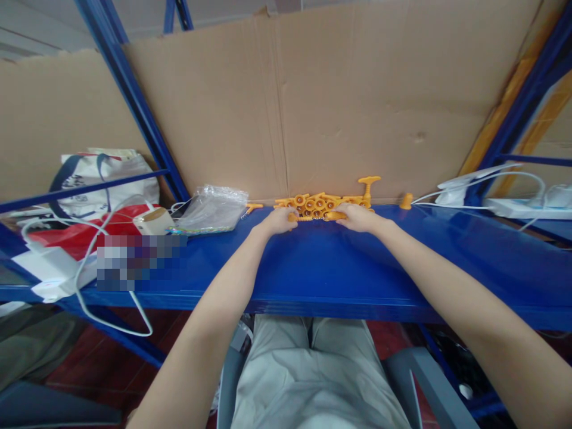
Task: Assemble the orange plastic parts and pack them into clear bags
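A pile of yellow-orange plastic pieces (pixel 315 202) lies against the cardboard at the back of the blue shelf, several with round open ends facing me. My left hand (pixel 282 221) is at the pile's left front, its fingers closed around a small orange piece (pixel 292 218). At the right front, my right hand (pixel 356 217) pinches an orange plastic piece (pixel 334 215). One T-handled piece (pixel 367 186) stands upright behind that hand. Left of the pile lies an orange T-handled corkscrew (pixel 252 207) with a spiral metal tip. A loose orange cap (pixel 406 201) stands farther right.
Clear plastic bags (pixel 212 208) lie to the left, beside a white charger (pixel 51 265) with cables, a red bag (pixel 67 238) and a cloth tote (pixel 111 179). A white power strip (pixel 513 207) lies at right. Blue posts (pixel 134 101) frame the cardboard wall (pixel 357 101).
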Demonstrator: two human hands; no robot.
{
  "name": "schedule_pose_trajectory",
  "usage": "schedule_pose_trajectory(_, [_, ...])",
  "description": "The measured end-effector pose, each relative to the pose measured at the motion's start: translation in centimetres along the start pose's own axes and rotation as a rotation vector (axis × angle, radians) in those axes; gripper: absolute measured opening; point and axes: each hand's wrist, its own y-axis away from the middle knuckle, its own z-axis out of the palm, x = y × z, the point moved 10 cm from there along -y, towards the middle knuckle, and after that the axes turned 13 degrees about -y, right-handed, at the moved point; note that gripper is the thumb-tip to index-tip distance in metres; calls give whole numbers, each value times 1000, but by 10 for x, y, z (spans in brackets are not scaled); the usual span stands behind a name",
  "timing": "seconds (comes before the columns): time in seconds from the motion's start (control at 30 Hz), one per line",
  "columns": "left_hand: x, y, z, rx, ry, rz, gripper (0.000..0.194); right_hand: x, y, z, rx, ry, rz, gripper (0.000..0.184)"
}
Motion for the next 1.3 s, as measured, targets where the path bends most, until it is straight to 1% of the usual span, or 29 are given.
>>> schedule_pose_trajectory(0.23, [-2, -2, 0, 59, 58, 8, 30, 0, -1, 1, 40, -23, -24, 31])
schedule_pose_trajectory(0.37, [0, -2, -7, 147, 51, 21, 27, -5, -2, 2, 61, -39, -73, 28])
schedule_pose_trajectory(0.5, [7, 0, -14, 209, 48, 38, 27, -12, -3, 3, 75, -63, -113, 32])
schedule_pose_trajectory(0.63, [24, 2, -16, 212, 65, 114, 21, -15, -2, 7, 54, -87, -87, 38])
schedule_pose_trajectory(0.7, [28, 3, -17, 218, 58, 130, 18, -14, -2, 8, 48, -101, -71, 40])
schedule_pose_trajectory(0.8, [29, 3, -17, 224, 60, 128, 15, -13, -1, 8, 49, -135, -65, 41])
schedule_pose_trajectory(0.9, [25, 3, -20, 266, 69, 103, 16, -11, -2, 7, 51, -185, -65, 39])
schedule_pose_trajectory(0.97, [22, 3, -22, 297, 74, 90, 19, -9, -4, 7, 58, -240, -60, 37])
schedule_pose_trajectory(1.07, [18, 2, -21, 310, 88, 81, 22, -1, -7, 5, 95, -371, -22, 36])
schedule_pose_trajectory(1.23, [11, 2, -20, 326, 88, 33, 25, 21, -6, 7, 93, -768, 109, 47])
schedule_pose_trajectory(1.3, [9, 3, -21, 341, 87, -2, 27, 26, -2, 8, 80, -906, 177, 47])
